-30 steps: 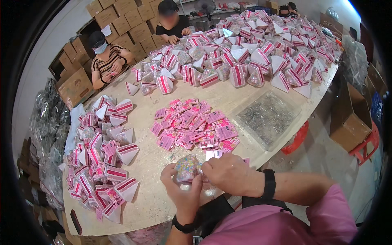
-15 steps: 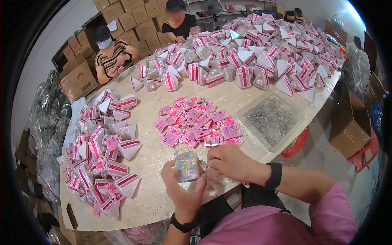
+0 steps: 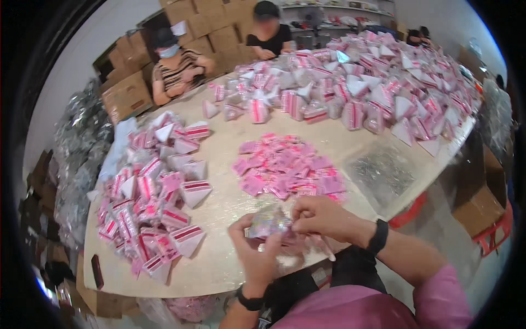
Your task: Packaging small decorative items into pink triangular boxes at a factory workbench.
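Clear packet [image 3: 268, 223], long axis roughly left-right, one end toward right hand [image 3: 327, 220]; glossy, pastel-speckled, blurred. Left hand [image 3: 256, 256] clasps packet; right hand pinching, on what unclear.

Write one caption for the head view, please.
Left hand holds a speckled cake-slice wedge, right hand at its side, near heaped pink cards.

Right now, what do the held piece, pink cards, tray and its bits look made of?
Held piece: glossy clear wrap, likely plastic film, by its glints; core unclear.
Pink cards: probably printed paper or card, flat and thin.
Tray: possibly translucent plastic, the tabletop tone showing through.
Bits: maybe metal, thin and silvery-grey; blur leaves it open.
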{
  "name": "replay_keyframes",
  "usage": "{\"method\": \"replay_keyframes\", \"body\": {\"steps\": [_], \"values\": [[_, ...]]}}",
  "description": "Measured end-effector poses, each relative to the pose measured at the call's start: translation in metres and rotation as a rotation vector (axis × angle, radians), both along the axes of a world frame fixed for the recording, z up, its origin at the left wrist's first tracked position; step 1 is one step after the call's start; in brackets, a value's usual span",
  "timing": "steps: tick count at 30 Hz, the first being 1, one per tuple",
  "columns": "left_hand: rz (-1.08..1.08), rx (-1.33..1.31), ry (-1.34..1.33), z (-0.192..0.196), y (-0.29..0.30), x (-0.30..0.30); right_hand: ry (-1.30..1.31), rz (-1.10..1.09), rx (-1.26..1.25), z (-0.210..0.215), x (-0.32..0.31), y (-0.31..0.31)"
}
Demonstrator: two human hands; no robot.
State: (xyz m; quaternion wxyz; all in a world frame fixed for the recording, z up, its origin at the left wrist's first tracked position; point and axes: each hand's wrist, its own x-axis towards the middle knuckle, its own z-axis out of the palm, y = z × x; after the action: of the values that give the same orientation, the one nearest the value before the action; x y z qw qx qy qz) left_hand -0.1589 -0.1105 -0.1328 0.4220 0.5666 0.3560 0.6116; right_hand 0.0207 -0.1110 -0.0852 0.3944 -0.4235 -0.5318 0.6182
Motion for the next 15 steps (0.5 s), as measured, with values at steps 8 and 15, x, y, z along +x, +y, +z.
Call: {"method": "replay_keyframes", "body": {"steps": [8,15], "values": [[-0.061,-0.135,0.057,0.001,0.002,-0.008,0.065,-0.084,-0.066,-0.007,-0.009,0.0],[0.457,-0.05,0.319,0.0,0.075,-0.105,-0.113,-0.151,0.144,-0.028,-0.003,-0.006]]}}
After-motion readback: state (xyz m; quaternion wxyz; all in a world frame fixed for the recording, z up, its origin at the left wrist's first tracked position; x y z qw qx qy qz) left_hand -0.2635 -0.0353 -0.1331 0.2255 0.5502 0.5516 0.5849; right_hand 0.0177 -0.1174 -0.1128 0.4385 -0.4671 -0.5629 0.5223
